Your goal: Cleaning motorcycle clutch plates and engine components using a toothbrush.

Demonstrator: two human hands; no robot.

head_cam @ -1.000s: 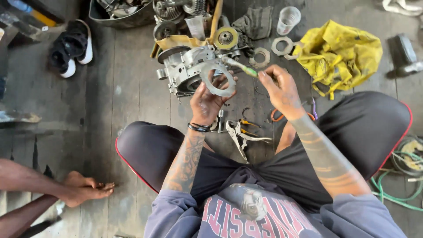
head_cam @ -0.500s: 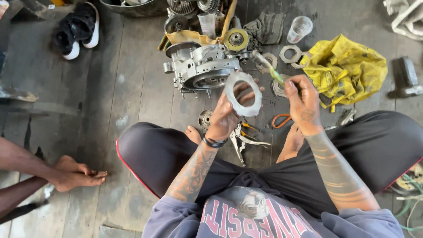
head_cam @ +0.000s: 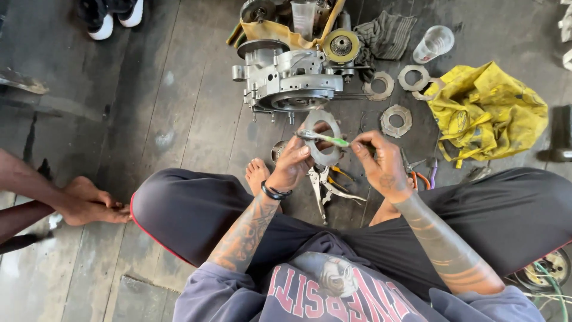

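The left hand [head_cam: 290, 170] pinches a grey metal ring [head_cam: 322, 138] by its lower edge, above the wooden floor [head_cam: 179, 107]. The right hand [head_cam: 384, 167] pinches a green toothbrush [head_cam: 322, 139]. The toothbrush lies almost horizontal across the ring, with its head pointing left.

The right hand [head_cam: 384, 170] covers the green brush's [head_cam: 325, 139] handle end. The left hand [head_cam: 292, 170] hides the lower rim of the metal ring [head_cam: 322, 146]. Left of the ring, another person's foot [head_cam: 89, 206] runs off the frame edge. Above it, white-soled shoes [head_cam: 113, 15] are cropped.
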